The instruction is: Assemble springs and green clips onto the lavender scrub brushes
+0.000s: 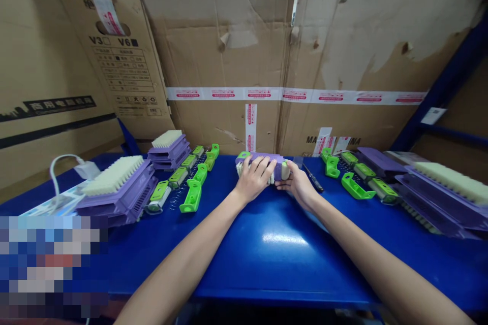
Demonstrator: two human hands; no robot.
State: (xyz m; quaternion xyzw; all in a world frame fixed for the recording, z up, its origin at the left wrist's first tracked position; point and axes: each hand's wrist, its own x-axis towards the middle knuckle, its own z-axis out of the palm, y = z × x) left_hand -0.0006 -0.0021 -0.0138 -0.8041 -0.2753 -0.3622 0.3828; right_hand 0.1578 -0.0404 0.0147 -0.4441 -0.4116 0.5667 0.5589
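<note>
At the back middle of the table, both hands are around a purple brush (pixel 270 157) with green end parts and cream bristles along its side. My left hand (pixel 253 177) lies over its left and front part, fingers bent across the top. My right hand (pixel 298 183) grips its right end, thumb up and fingers curled beneath. Part of the brush is hidden behind the fingers. Just right of my right hand lies a dark, slim tool, perhaps a screwdriver (pixel 313 179).
Purple plates with cream bristles (pixel 114 175) are stacked left, others (pixel 450 177) right. Green brackets (pixel 192 195), springs (pixel 177 195) and green-and-silver blocks (pixel 159 194) line the left; more brackets (pixel 355 187) lie right. Cardboard (pixel 229 61) walls the back of the blue table (pixel 282 264). A white cable (pixel 55 172) loops left.
</note>
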